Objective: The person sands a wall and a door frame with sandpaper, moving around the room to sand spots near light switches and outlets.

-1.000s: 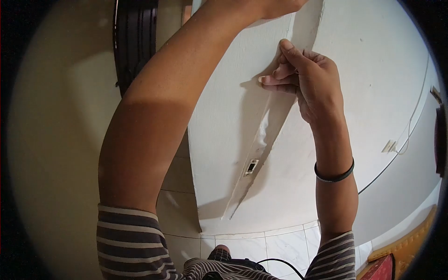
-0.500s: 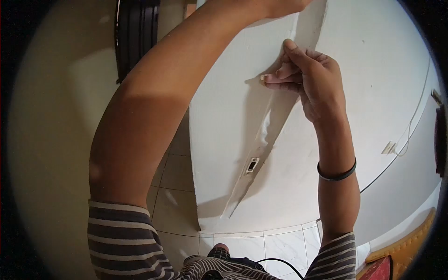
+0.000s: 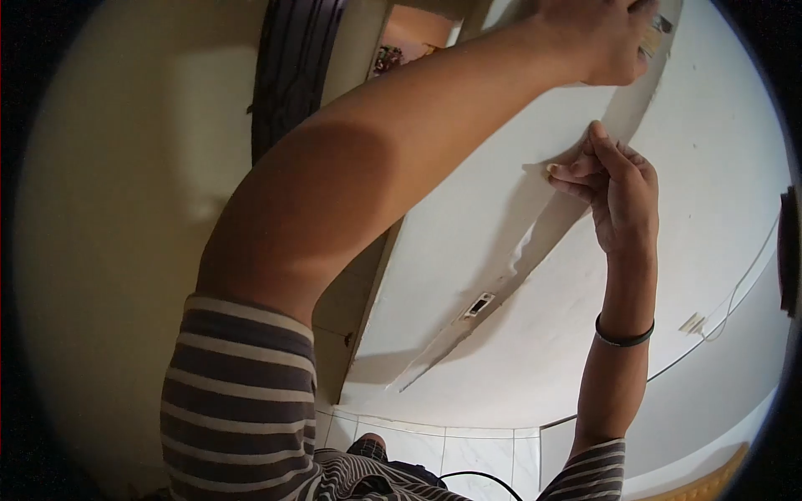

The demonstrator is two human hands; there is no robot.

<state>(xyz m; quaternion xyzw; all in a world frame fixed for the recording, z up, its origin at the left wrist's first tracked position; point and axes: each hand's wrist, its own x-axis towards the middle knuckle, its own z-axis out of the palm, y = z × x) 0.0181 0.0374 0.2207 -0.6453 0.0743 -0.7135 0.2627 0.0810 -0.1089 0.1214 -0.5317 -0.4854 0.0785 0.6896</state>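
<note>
My left hand [image 3: 595, 40] is raised at the top of the view, its fingers curled round by the edge of a white panel [image 3: 468, 209]. A small yellowish and dark piece [image 3: 655, 37] shows beside its fingertips; I cannot make out what it is. Lower down, my right hand [image 3: 622, 188] is at the panel's narrow side, thumb up and apart from the bent fingers, with nothing visible between them. Along this side, below the right hand, sits a small pale plate [image 3: 479, 305] with a dark slot. Shiny, uneven patches mark the surface above the plate.
A dark, ribbed hanging [image 3: 296, 75] is at the upper left, beside an opening with a pinkish wall. A white socket with a plug [image 3: 692, 323] and cord is on the right wall. Pale floor tiles [image 3: 480, 459] and a yellow curved edge [image 3: 710, 480] show below.
The view has shifted, so panel and plate appear further right and lower. My left hand shows more fully, with the small piece by its fingertips now visible. The right hand keeps much the same pose.
</note>
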